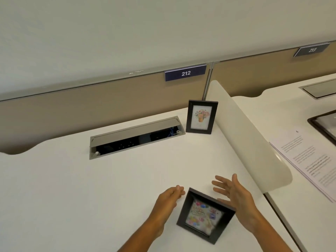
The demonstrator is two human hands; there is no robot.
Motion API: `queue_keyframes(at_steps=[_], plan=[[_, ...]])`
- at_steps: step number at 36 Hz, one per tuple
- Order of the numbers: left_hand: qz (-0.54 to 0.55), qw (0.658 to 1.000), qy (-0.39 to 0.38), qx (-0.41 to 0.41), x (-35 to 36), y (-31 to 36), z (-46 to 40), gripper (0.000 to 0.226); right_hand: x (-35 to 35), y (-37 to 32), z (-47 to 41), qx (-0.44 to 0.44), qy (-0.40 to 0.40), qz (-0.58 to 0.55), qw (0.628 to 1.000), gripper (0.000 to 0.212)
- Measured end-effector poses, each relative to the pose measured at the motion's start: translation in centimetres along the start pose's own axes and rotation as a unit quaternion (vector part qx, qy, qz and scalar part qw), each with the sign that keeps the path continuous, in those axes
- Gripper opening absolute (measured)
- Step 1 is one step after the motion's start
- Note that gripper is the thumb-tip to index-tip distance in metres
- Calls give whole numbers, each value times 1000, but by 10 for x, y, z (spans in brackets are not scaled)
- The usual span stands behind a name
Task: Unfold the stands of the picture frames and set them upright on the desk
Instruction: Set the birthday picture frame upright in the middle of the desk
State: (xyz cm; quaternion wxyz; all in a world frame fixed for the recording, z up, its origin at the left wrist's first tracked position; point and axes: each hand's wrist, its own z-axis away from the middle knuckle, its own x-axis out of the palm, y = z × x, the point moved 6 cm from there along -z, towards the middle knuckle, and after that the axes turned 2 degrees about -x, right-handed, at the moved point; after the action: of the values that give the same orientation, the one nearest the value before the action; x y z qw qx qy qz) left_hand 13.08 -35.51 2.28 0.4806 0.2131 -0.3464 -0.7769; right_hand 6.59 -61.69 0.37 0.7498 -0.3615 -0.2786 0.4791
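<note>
Both hands are open and empty: the left hand (168, 198) and right hand (234, 194) flank a dark frame (205, 215) on the worktop (91, 188). Beyond them, another frame (201, 116) stands upright.

I see two black picture frames on the white desk (72, 188). The far frame (201, 117) stands upright in portrait orientation at the back corner — its print shows a flower bouquet in a pot. The near frame (205, 215) sits close to the front edge, rotated askew — its colourful print faces up toward me.
</note>
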Motion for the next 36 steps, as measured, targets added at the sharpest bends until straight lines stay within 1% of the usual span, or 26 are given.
queue_keyframes(at_steps=[4,7,12,20,24,28,31,36], plan=[[-8,1000,-8,12,4,-10,18,44,0,24,31,29,-6,-69,997,84],[-12,1000,-8,20,3,-18,28,46,2,39,51,30,-9,-85,996,88],[-20,999,-14,31,5,-32,37,46,8,57,80,28,-12,-67,997,89],[-33,997,-17,61,10,-44,46,28,15,68,107,38,4,-34,999,97],[-43,996,-21,69,12,-42,51,40,23,69,112,41,21,-21,999,96],[-52,994,-29,89,15,-39,54,48,31,66,112,31,32,-26,999,93],[-48,993,-30,102,16,-39,52,46,34,65,110,23,37,-37,998,91],[-42,994,-9,101,14,-41,49,36,38,66,105,18,35,-66,997,96]])
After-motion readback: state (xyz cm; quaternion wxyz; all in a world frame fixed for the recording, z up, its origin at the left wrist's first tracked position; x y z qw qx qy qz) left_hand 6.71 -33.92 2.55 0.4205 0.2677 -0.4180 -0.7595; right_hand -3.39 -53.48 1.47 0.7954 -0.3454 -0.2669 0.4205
